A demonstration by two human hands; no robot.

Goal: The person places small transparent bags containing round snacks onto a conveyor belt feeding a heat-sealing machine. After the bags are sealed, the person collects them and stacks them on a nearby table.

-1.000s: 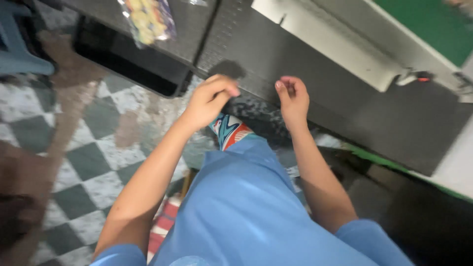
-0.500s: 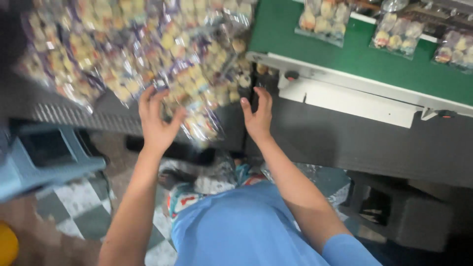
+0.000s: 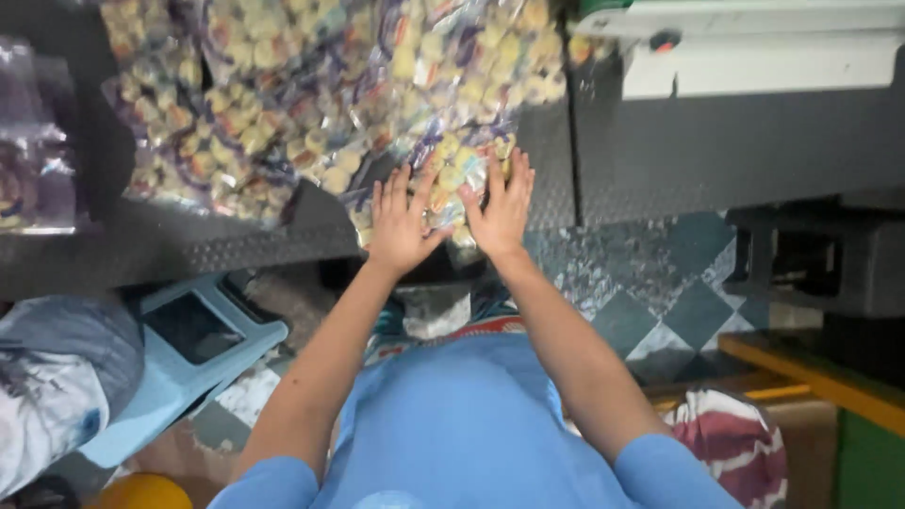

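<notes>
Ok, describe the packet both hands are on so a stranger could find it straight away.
Start at the dark metal table heaped with clear bags of small yellow and pink pieces. Follow its near edge to where the left hand and right hand lie flat. The packet sits between them, the one nearest the edge.

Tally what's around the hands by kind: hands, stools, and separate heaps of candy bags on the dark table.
Hands: 2, the left hand and the right hand, both flat on one clear candy bag
Light blue plastic stools: 1
Heaps of candy bags: 2, the big pile and a smaller one at the left edge
Total: 5
</notes>
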